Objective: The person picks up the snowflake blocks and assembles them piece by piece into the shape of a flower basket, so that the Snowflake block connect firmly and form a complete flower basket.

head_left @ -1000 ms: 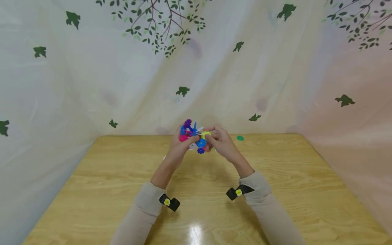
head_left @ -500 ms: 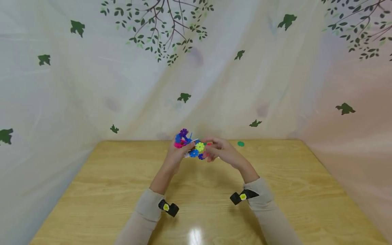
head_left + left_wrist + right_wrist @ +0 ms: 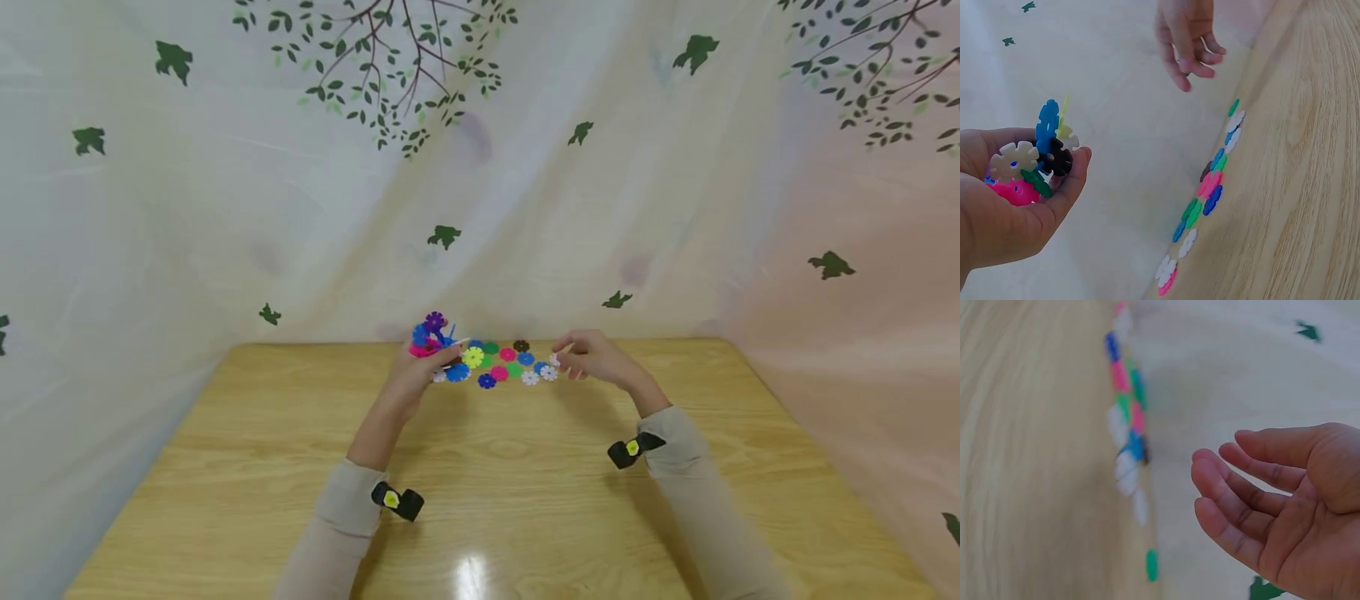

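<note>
From the head camera, the person's left hand (image 3: 408, 379) sits near the centre, toward seven o'clock, holding a cluster (image 3: 437, 337) of joined flower-shaped discs above the far edge of the table (image 3: 495, 467). Its thumb lies across the near side. Loose discs (image 3: 507, 354) show at three o'clock from that hand; beyond them is the right hand (image 3: 596, 360), whose fingertips overlap the row's end in this view.

From the left wrist, the cluster stands at nine o'clock, cupped between palm and fingers, with a brown disc (image 3: 1059, 157) and a yellow disc (image 3: 1064, 115) toward the fingertips. The pieces look like plastic: probably light, stiff and a little slick, with slotted joints that may pop apart if squeezed. The dense middle seems the safest hold.

From the right wrist, the right hand is at four o'clock, fingers loosely bent, thumb spread away, pinching nothing and apart from the blurred row. A green disc (image 3: 1152, 565) lies alone at six o'clock; thin pieces like it would best be taken by the rim.
</note>
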Motion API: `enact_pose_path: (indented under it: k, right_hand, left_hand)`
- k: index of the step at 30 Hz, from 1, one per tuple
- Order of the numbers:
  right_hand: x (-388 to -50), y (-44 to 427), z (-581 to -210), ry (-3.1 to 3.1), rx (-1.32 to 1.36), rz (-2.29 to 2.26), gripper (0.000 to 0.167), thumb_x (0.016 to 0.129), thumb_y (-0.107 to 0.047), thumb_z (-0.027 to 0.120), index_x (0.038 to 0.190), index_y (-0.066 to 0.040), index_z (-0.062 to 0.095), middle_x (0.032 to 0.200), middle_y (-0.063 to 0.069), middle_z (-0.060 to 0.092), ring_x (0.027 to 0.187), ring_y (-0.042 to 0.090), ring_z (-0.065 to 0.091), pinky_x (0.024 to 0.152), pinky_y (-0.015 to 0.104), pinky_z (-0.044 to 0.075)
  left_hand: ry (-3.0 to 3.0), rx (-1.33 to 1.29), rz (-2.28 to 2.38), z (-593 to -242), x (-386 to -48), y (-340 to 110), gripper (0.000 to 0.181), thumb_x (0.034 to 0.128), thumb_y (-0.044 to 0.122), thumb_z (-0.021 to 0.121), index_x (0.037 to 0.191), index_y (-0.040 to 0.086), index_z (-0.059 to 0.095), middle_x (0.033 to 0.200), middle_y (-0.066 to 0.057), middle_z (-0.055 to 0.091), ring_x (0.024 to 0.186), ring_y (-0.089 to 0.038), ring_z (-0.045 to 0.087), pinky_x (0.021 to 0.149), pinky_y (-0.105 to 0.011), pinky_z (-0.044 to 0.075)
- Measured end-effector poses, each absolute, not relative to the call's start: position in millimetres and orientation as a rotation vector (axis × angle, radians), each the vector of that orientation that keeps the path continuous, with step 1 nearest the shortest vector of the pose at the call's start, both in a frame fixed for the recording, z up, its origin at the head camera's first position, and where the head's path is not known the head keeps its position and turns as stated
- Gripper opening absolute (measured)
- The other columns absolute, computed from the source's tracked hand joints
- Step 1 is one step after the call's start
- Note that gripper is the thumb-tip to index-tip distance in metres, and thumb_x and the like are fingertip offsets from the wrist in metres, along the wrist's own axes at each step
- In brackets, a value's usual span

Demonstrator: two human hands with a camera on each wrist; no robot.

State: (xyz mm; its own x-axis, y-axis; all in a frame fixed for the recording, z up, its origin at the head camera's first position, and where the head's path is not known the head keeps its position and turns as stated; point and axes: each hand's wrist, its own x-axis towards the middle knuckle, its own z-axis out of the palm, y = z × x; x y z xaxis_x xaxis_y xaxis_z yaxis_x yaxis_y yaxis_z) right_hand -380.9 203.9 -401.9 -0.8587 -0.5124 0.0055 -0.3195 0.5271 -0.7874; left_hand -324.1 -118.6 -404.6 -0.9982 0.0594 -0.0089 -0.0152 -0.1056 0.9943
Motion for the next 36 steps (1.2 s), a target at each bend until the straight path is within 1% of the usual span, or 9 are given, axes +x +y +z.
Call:
enact_pose_path:
  k: [2,6,10,14,20,23,27,31,36]
  right_hand:
    - [-392.5,205.2,-413.4,2.566,-0.69,-1.166,0.029,0.103,-0.006,0.056,0.127,0.01,0.059,0.102,0.033,0.068,0.08,0.04,0.068,0.07,0.044,0.058]
    - [-412.1,204.1,-433.8,2.585,-0.687,-1.035,0.028,0.1,-0.004,0.059,0.125,0.009,0.06,0.096,0.028,0.07,0.073,0.03,0.067,0.065,0.037,0.056]
    - [-424.4,200.7,-444.4,2.61,-0.703,-0.98,0.027,0.096,-0.001,0.065,0.122,0.007,0.063,0.087,0.02,0.07,0.066,0.021,0.062,0.06,0.03,0.05]
    - [-431.2,196.9,-451.5,2.669,-0.703,-0.954,0.022,0.09,-0.001,0.073,0.11,0.004,0.065,0.083,0.013,0.065,0.066,0.015,0.056,0.058,0.025,0.047]
    - [-427.7,191.9,-454.4,2.697,-0.663,-0.963,0.016,0.087,0.0,0.075,0.097,0.003,0.063,0.089,0.014,0.065,0.075,0.017,0.058,0.063,0.025,0.049]
    - [-420.7,188.5,-451.3,2.643,-0.62,-1.048,0.011,0.091,-0.001,0.072,0.094,0.004,0.062,0.085,0.011,0.065,0.072,0.017,0.058,0.061,0.025,0.049]
    - [-407.3,179.4,-442.4,2.509,-0.616,-1.243,0.011,0.096,-0.005,0.066,0.096,0.005,0.061,0.081,0.011,0.067,0.067,0.018,0.061,0.06,0.03,0.052]
    - [-392.3,161.0,-426.9,2.412,-0.7,-1.462,0.016,0.102,-0.009,0.061,0.104,0.006,0.057,0.085,0.016,0.073,0.072,0.025,0.069,0.066,0.037,0.058]
    - [-370.7,133.0,-407.0,2.354,-0.78,-1.726,0.021,0.103,-0.008,0.058,0.117,0.009,0.058,0.088,0.021,0.072,0.071,0.02,0.069,0.065,0.03,0.059]
  left_hand:
    - [2.066,0.052,2.298,-403.5,-324.8,-119.4,0.047,0.0957,0.012,0.07,0.138,0.005,0.052,0.103,0.001,0.066,0.088,-0.008,0.065,0.078,-0.019,0.055]
    - [2.081,0.073,2.268,-403.3,-326.4,-119.1,0.041,0.0954,0.012,0.071,0.132,0.003,0.054,0.096,0.005,0.069,0.083,-0.007,0.066,0.075,-0.02,0.055]
    - [2.096,0.102,2.22,-404.7,-327.7,-117.5,0.043,0.095,0.014,0.071,0.134,0.005,0.054,0.101,0.003,0.068,0.086,-0.009,0.065,0.078,-0.022,0.054]
    - [2.078,0.135,2.206,-406.7,-329.3,-115.6,0.045,0.0956,0.015,0.071,0.135,0.002,0.053,0.106,-0.001,0.068,0.09,-0.011,0.066,0.081,-0.024,0.055]
    - [2.064,0.127,2.205,-411.2,-330.7,-114.2,0.038,0.0994,0.023,0.067,0.132,0.006,0.056,0.112,-0.003,0.068,0.101,-0.016,0.066,0.089,-0.026,0.053]
    - [2.069,0.115,2.21,-413.4,-331.1,-114.3,0.036,0.0999,0.024,0.067,0.13,0.007,0.057,0.111,-0.004,0.07,0.108,-0.026,0.066,0.091,-0.029,0.052]
    - [2.077,0.168,2.208,-415.2,-331.2,-114.1,0.031,0.0995,0.021,0.067,0.125,0.006,0.06,0.11,-0.003,0.069,0.113,-0.032,0.064,0.091,-0.029,0.052]
    - [2.064,0.205,2.212,-416.0,-331.9,-112.5,0.026,0.0982,0.018,0.069,0.12,0.007,0.061,0.103,-0.001,0.07,0.101,-0.022,0.067,0.088,-0.028,0.054]
    - [2.044,0.192,2.207,-415.9,-332.3,-108.7,0.035,0.0965,0.018,0.071,0.127,0.006,0.058,0.105,-0.009,0.073,0.088,-0.012,0.069,0.082,-0.026,0.056]
